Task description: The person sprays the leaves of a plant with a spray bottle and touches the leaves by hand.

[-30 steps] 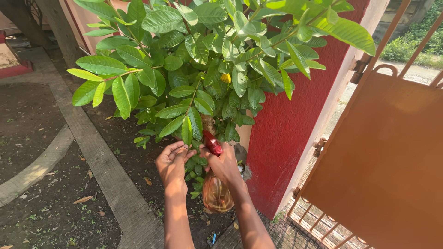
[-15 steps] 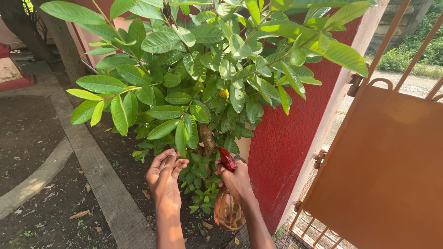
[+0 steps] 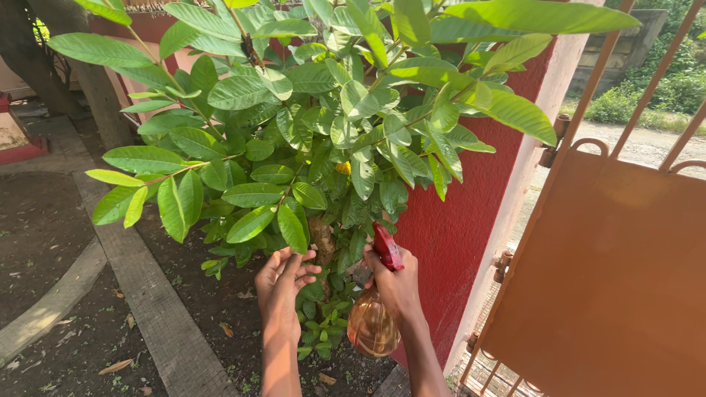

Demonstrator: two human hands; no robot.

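My right hand (image 3: 397, 285) grips an amber spray bottle (image 3: 373, 326) with a red trigger head (image 3: 386, 247), its nozzle pointing up toward the plant. My left hand (image 3: 285, 279) reaches under the low leaves, fingers spread and touching a leaf near the brown trunk (image 3: 321, 240). The leafy green bush (image 3: 309, 125) fills the upper middle of the view and carries a small yellow fruit (image 3: 343, 167) among its leaves.
A red textured wall (image 3: 463, 213) stands right behind the bush. An orange metal gate (image 3: 618, 272) is at the right. Bare soil with dry leaves (image 3: 220, 301) lies below, and a concrete strip (image 3: 147, 294) runs along the left. A tree trunk (image 3: 88, 81) stands at the far left.
Both hands and the bottle have shifted right and slightly down in view. The left hand has closed in under the leaves, nearer the trunk.
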